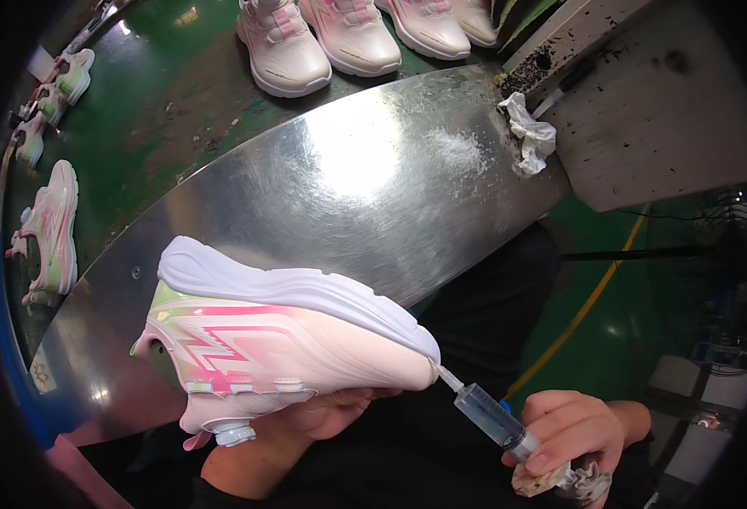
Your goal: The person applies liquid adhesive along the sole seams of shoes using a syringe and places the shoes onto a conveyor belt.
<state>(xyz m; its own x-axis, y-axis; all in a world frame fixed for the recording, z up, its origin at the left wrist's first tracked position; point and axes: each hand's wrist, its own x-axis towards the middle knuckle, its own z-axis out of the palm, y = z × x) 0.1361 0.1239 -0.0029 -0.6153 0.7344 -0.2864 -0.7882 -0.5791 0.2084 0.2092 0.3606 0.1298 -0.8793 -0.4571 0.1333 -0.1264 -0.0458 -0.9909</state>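
A pale pink sneaker [306, 343] with a white sole, green heel and darker pink zigzag lines is tipped sole up, its toe pointing right. Beneath its upper, my left hand [327, 416] is closed on it; the shoe hides most of the fingers. My right hand [573, 428] grips a clear syringe [491, 416] by its rear end. The syringe's white nozzle meets the toe where sole and upper join, or comes very near it. Stained, crumpled cloth [590, 485] is bunched under the right-hand fingers. How much liquid the barrel holds is hard to tell.
A shiny metal worktop [263, 220] spreads before me, with white powder [458, 153] and a crumpled white cloth [530, 136] on it. Beyond runs a green surface [161, 102] carrying several sneakers [284, 51]. Another sneaker [55, 229] lies left. A grey panel [671, 119] stands right.
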